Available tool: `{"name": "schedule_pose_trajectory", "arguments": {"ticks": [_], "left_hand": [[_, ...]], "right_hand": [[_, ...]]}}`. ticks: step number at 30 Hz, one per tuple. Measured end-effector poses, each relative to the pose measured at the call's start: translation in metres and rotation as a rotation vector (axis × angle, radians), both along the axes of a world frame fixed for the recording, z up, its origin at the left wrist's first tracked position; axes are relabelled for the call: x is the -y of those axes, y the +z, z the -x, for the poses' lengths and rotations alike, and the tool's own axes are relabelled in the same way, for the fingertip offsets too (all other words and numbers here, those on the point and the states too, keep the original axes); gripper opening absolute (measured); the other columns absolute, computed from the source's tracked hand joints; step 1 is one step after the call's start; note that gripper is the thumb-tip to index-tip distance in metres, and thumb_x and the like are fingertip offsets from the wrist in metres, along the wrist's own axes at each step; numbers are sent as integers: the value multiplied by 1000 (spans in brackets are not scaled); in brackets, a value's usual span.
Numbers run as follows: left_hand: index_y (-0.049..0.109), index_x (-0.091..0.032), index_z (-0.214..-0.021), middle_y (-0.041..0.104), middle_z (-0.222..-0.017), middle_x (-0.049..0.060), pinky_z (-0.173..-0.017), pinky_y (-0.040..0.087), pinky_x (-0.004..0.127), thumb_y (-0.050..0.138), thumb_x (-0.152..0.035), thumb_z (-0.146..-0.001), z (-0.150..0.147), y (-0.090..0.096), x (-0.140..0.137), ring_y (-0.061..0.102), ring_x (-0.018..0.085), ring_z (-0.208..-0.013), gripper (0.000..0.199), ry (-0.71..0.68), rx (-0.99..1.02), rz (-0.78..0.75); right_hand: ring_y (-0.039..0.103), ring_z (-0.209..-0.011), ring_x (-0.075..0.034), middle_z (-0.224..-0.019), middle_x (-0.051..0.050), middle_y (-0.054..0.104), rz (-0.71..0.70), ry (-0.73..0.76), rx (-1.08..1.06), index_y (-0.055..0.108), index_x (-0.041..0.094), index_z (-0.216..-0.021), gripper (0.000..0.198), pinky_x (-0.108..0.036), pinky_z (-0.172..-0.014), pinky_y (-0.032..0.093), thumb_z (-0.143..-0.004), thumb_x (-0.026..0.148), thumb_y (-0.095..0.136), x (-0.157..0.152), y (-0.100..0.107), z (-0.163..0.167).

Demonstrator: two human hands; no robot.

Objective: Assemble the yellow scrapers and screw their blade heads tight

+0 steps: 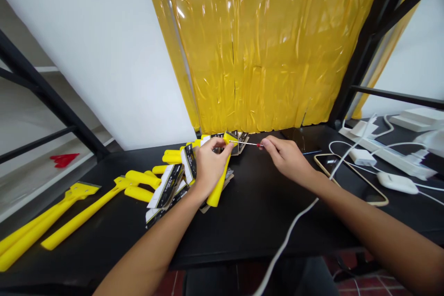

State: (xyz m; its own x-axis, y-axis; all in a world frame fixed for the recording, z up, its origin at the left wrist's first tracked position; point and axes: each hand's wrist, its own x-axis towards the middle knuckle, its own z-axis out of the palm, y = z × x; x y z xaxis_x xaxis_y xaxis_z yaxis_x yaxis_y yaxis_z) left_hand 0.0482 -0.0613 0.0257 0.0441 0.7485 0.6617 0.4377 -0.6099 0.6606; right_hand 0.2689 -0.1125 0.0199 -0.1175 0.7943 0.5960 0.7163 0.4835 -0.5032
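Note:
My left hand (208, 166) grips a yellow plastic scraper (219, 189) by its handle, head end pointing away from me. My right hand (286, 157) pinches a small red-handled screwdriver (247, 144), whose thin metal shaft reaches left to the scraper's head. Both hands hover just above the black table (249, 212). Under and behind my left hand lies a pile of yellow scrapers with black-and-white card sleeves (169, 180).
Long-handled yellow scrapers (52, 222) lie at the table's left. A phone (347, 175) with a white cable across it, a power strip (388, 155) and white chargers sit at the right. Yellow plastic sheeting (263, 46) hangs behind. Black frame bars stand on both sides.

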Motion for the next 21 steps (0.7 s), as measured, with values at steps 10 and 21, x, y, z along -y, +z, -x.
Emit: {"name": "schedule_pose_trajectory", "arguments": {"ticks": [10, 21], "left_hand": [[71, -21, -81, 73, -78, 0, -74, 52, 28, 71, -35, -84, 0, -3, 2, 69, 17, -74, 14, -40, -32, -15], [72, -21, -81, 74, -78, 1, -73, 52, 28, 71, -33, -84, -1, -1, 3, 68, 17, -72, 12, -17, -78, -45]], "right_hand": [[64, -72, -20, -78, -4, 69, 10, -4, 23, 59, 23, -85, 35, -31, -68, 42, -104, 44, 39, -2, 0, -3], [64, -72, -20, -79, -3, 69, 38, 12, 28, 59, 23, -91, 29, -31, -66, 42, -103, 44, 44, -1, 1, -1]]}}
